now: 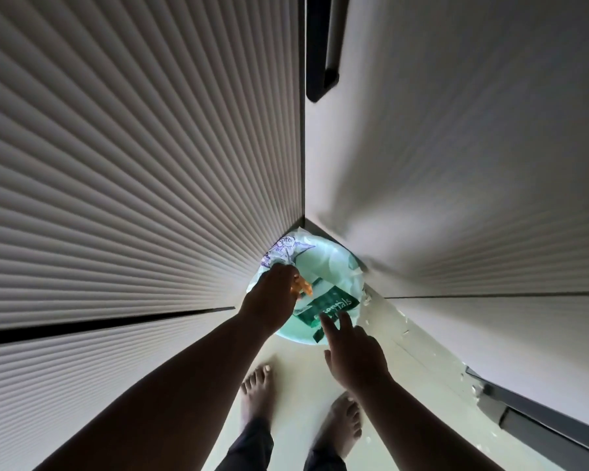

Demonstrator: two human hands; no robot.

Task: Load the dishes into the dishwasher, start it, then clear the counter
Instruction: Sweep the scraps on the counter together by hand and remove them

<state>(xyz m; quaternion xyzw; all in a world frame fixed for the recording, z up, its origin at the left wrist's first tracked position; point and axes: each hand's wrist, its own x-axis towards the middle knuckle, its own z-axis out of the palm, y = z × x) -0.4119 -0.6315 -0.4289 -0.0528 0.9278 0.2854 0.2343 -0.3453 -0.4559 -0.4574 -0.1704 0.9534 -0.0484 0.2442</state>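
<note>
Over the bag-lined bin (340, 266) in the cabinet corner, the left hand (269, 300) pinches orange scraps (302, 287) directly above it — the right hand (351, 351), fingers spread and empty, hovers just beside the near rim.

We see a ribbed, matt white cabinet front (133, 164) filling the left of the frame, and a smooth, matt pale door (473, 164) on the right with a dark, slightly glossy bar handle (322, 45) at top centre. Low in the middle sits a bin lined with a thin, translucent green plastic bag (334, 266); a crinkled printed wrapper (286, 248) lies at its upper left. The floor (296, 368) below looks smooth and pale.
</note>
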